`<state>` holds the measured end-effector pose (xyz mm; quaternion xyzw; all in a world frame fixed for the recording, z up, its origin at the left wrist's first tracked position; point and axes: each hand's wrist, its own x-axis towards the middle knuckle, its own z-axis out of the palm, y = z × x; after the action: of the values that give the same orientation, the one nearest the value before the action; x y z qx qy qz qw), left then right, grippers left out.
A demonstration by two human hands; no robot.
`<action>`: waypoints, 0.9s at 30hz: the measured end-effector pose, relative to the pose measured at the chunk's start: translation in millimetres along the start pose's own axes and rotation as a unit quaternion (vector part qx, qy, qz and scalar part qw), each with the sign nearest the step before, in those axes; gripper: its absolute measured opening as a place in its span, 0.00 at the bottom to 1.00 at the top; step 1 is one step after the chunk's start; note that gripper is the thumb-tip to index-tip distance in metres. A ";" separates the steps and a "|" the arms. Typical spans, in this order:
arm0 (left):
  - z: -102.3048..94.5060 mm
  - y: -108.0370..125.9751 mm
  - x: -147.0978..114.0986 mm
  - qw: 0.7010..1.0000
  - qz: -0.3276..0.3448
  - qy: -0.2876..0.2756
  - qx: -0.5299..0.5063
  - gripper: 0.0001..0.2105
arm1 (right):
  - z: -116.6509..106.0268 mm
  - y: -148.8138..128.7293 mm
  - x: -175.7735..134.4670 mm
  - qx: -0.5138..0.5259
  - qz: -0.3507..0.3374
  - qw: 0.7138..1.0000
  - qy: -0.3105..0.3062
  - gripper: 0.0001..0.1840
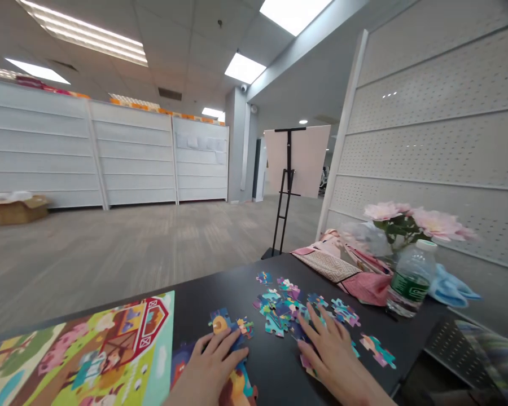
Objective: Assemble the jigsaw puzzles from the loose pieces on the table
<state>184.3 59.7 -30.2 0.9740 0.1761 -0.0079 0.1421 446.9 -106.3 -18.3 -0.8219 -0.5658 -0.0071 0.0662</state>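
My left hand (214, 361) lies with fingers spread over a partly joined section of jigsaw puzzle (239, 389), and covers much of it. Just beyond its fingertips are joined blue-and-orange jigsaw pieces (220, 320). My right hand (332, 352) is open too, its fingertips resting at the near side of a heap of loose jigsaw pieces (277, 316). What lies under its palm is partly hidden. Right of that hand, a few pieces (379, 351) sit on the black table (275, 366).
A colourful farm picture board (105, 355) covers the table's left side. At the right back stand a water bottle (410, 279), pink flowers (432, 223), a pink patterned cloth bag (342, 268) and a blue cloth (452, 286). Beyond the table is an easel (284, 197).
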 end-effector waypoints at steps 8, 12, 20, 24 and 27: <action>7.2 -3.7 4.1 1.000 -0.003 0.015 0.012 0.27 | -7.0 -41.5 9.9 0.083 -0.106 0.991 0.006 0.28; 5.7 -2.6 3.8 1.000 -0.008 0.010 0.006 0.28 | -1.1 -48.7 -2.5 0.127 -0.139 0.980 0.064 0.18; 3.1 -2.0 1.3 1.000 0.000 -0.009 0.018 0.39 | 10.8 -36.2 -8.7 0.105 -0.056 0.987 0.107 0.15; 1.4 -0.4 0.7 1.000 0.002 -0.002 0.022 0.36 | 13.3 -38.4 -6.6 0.092 -0.008 0.991 0.101 0.21; 3.1 -0.4 0.7 1.000 -0.001 -0.003 0.013 0.36 | 15.6 -37.1 -4.4 0.091 0.007 0.991 0.094 0.35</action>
<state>184.9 59.4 -33.3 0.9756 0.1765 -0.0133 0.1295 409.8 -95.6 -30.4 -0.8120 -0.5498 -0.0326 0.1932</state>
